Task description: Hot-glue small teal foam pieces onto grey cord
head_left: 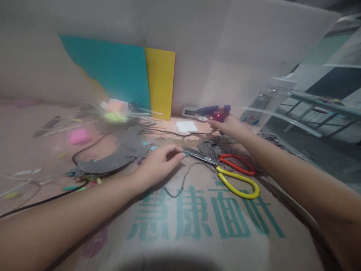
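My left hand [159,162] rests on the cardboard sheet [203,226], fingers pinched on a small teal piece [185,153] beside the scissor blades. My right hand [224,124] reaches far forward and grips a blue glue gun [214,111] with a red light, near the wall. Scissors [225,169] with one red and one yellow handle lie between my two arms, on a bundle of grey cord [217,146].
A dark grey foam shape [118,154] lies left of my left hand, with black cables and coloured scraps around it. Teal [113,71] and yellow [159,82] sheets lean on the wall. A white square [186,126] lies by the glue gun. Metal tables stand at right.
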The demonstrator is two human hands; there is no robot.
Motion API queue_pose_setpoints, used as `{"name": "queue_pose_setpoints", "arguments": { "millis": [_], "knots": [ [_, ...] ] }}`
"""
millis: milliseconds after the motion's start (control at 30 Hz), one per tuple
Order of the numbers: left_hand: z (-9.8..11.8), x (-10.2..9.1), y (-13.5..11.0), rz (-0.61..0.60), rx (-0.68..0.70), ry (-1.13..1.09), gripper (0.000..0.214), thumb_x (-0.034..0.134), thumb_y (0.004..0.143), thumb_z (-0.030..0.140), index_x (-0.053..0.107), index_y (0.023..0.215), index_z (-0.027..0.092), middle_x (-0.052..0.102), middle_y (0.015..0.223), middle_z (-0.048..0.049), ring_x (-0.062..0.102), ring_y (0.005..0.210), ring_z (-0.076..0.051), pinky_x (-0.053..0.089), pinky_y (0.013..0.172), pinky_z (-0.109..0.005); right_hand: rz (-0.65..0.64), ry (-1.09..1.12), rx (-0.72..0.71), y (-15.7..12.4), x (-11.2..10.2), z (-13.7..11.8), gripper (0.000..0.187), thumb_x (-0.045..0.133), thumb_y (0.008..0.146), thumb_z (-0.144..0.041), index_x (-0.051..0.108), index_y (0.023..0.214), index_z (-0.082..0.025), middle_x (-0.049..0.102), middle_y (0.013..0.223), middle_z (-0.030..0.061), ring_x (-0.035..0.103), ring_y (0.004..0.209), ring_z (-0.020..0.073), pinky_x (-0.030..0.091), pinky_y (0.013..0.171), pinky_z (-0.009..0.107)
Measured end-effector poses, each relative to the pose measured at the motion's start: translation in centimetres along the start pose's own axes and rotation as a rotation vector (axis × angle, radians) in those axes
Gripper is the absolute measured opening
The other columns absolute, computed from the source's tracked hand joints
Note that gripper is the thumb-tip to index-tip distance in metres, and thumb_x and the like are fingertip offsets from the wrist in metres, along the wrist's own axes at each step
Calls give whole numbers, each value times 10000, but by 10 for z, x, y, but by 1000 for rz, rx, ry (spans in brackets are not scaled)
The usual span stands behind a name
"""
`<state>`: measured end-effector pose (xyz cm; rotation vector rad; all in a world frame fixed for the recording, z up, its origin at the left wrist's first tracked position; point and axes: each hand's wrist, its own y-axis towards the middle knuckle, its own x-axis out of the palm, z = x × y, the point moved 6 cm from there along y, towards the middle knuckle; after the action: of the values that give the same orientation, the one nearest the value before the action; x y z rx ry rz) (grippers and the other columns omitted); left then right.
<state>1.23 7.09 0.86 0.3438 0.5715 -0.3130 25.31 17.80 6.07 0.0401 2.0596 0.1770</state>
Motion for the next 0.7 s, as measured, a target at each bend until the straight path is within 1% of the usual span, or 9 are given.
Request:
{"name": "queue_pose_setpoints", "arguments": {
  "millis": [67, 133, 167, 233, 300, 333, 467, 567, 700],
  "knots": [
    [1, 0, 0, 7, 3, 8, 248, 525, 933, 384, 652, 900, 173, 677, 863, -15, 592, 812, -178, 419, 732, -289, 44, 39, -73, -22, -9, -5, 328, 547, 907, -449, 722, 954, -175, 770, 906, 87, 708, 933, 235, 524, 772, 303],
    [3, 0, -1, 19, 31, 31, 240, 517, 936, 375, 644, 891, 176, 676, 869, -16, 596, 822, -181, 421, 741, -293, 53, 92, -160, -50, -10, -10, 290, 552, 910, -415, 721, 1026, -210, 771, 980, 67, 700, 1003, 246, 523, 865, 340],
    [4, -1, -2, 28, 48, 46, 237, 516, 936, 373, 639, 886, 177, 674, 867, -16, 597, 820, -182, 421, 739, -295, 68, 123, -207, -65, -9, -12, 270, 563, 905, -411, 721, 1024, -228, 768, 999, 52, 698, 1014, 245, 520, 893, 351],
    [7, -2, -3, 43, 83, 80, 232, 517, 936, 371, 632, 882, 177, 670, 864, -18, 597, 821, -184, 422, 740, -297, 64, 230, -240, -92, -4, -11, 255, 579, 895, -451, 711, 982, -252, 768, 944, 25, 718, 934, 232, 531, 901, 364],
    [9, -3, -5, 53, 105, 103, 227, 517, 938, 365, 628, 877, 177, 671, 865, -19, 599, 825, -184, 425, 748, -295, 1, 339, -241, -111, 6, -8, 234, 574, 897, -456, 695, 932, -259, 757, 925, 17, 721, 815, 211, 568, 821, 356],
    [10, -3, -6, 56, 108, 112, 225, 516, 939, 362, 628, 874, 177, 672, 867, -19, 599, 826, -183, 426, 751, -294, -4, 342, -239, -118, 9, -6, 235, 571, 899, -458, 690, 912, -256, 752, 901, 19, 717, 799, 210, 572, 818, 361],
    [9, -5, -5, 60, 95, 154, 223, 516, 941, 362, 638, 892, 182, 676, 884, -20, 600, 825, -181, 430, 753, -292, -9, 288, -248, -127, 16, -4, 233, 610, 856, -475, 684, 826, -256, 751, 830, 26, 721, 814, 236, 580, 835, 395],
    [9, -5, -4, 57, 111, 179, 219, 517, 939, 356, 638, 889, 180, 677, 884, -23, 602, 828, -183, 433, 754, -292, -58, 382, -288, -127, 19, -8, 199, 625, 832, -455, 694, 874, -273, 775, 874, 22, 741, 850, 245, 601, 820, 387],
    [10, -5, -5, 64, 142, 193, 219, 511, 941, 351, 635, 894, 176, 682, 899, -30, 609, 845, -188, 439, 774, -296, -56, 385, -341, -127, 18, -10, 180, 650, 840, -395, 709, 923, -247, 781, 943, 40, 740, 896, 251, 600, 817, 372]
  ]
}}
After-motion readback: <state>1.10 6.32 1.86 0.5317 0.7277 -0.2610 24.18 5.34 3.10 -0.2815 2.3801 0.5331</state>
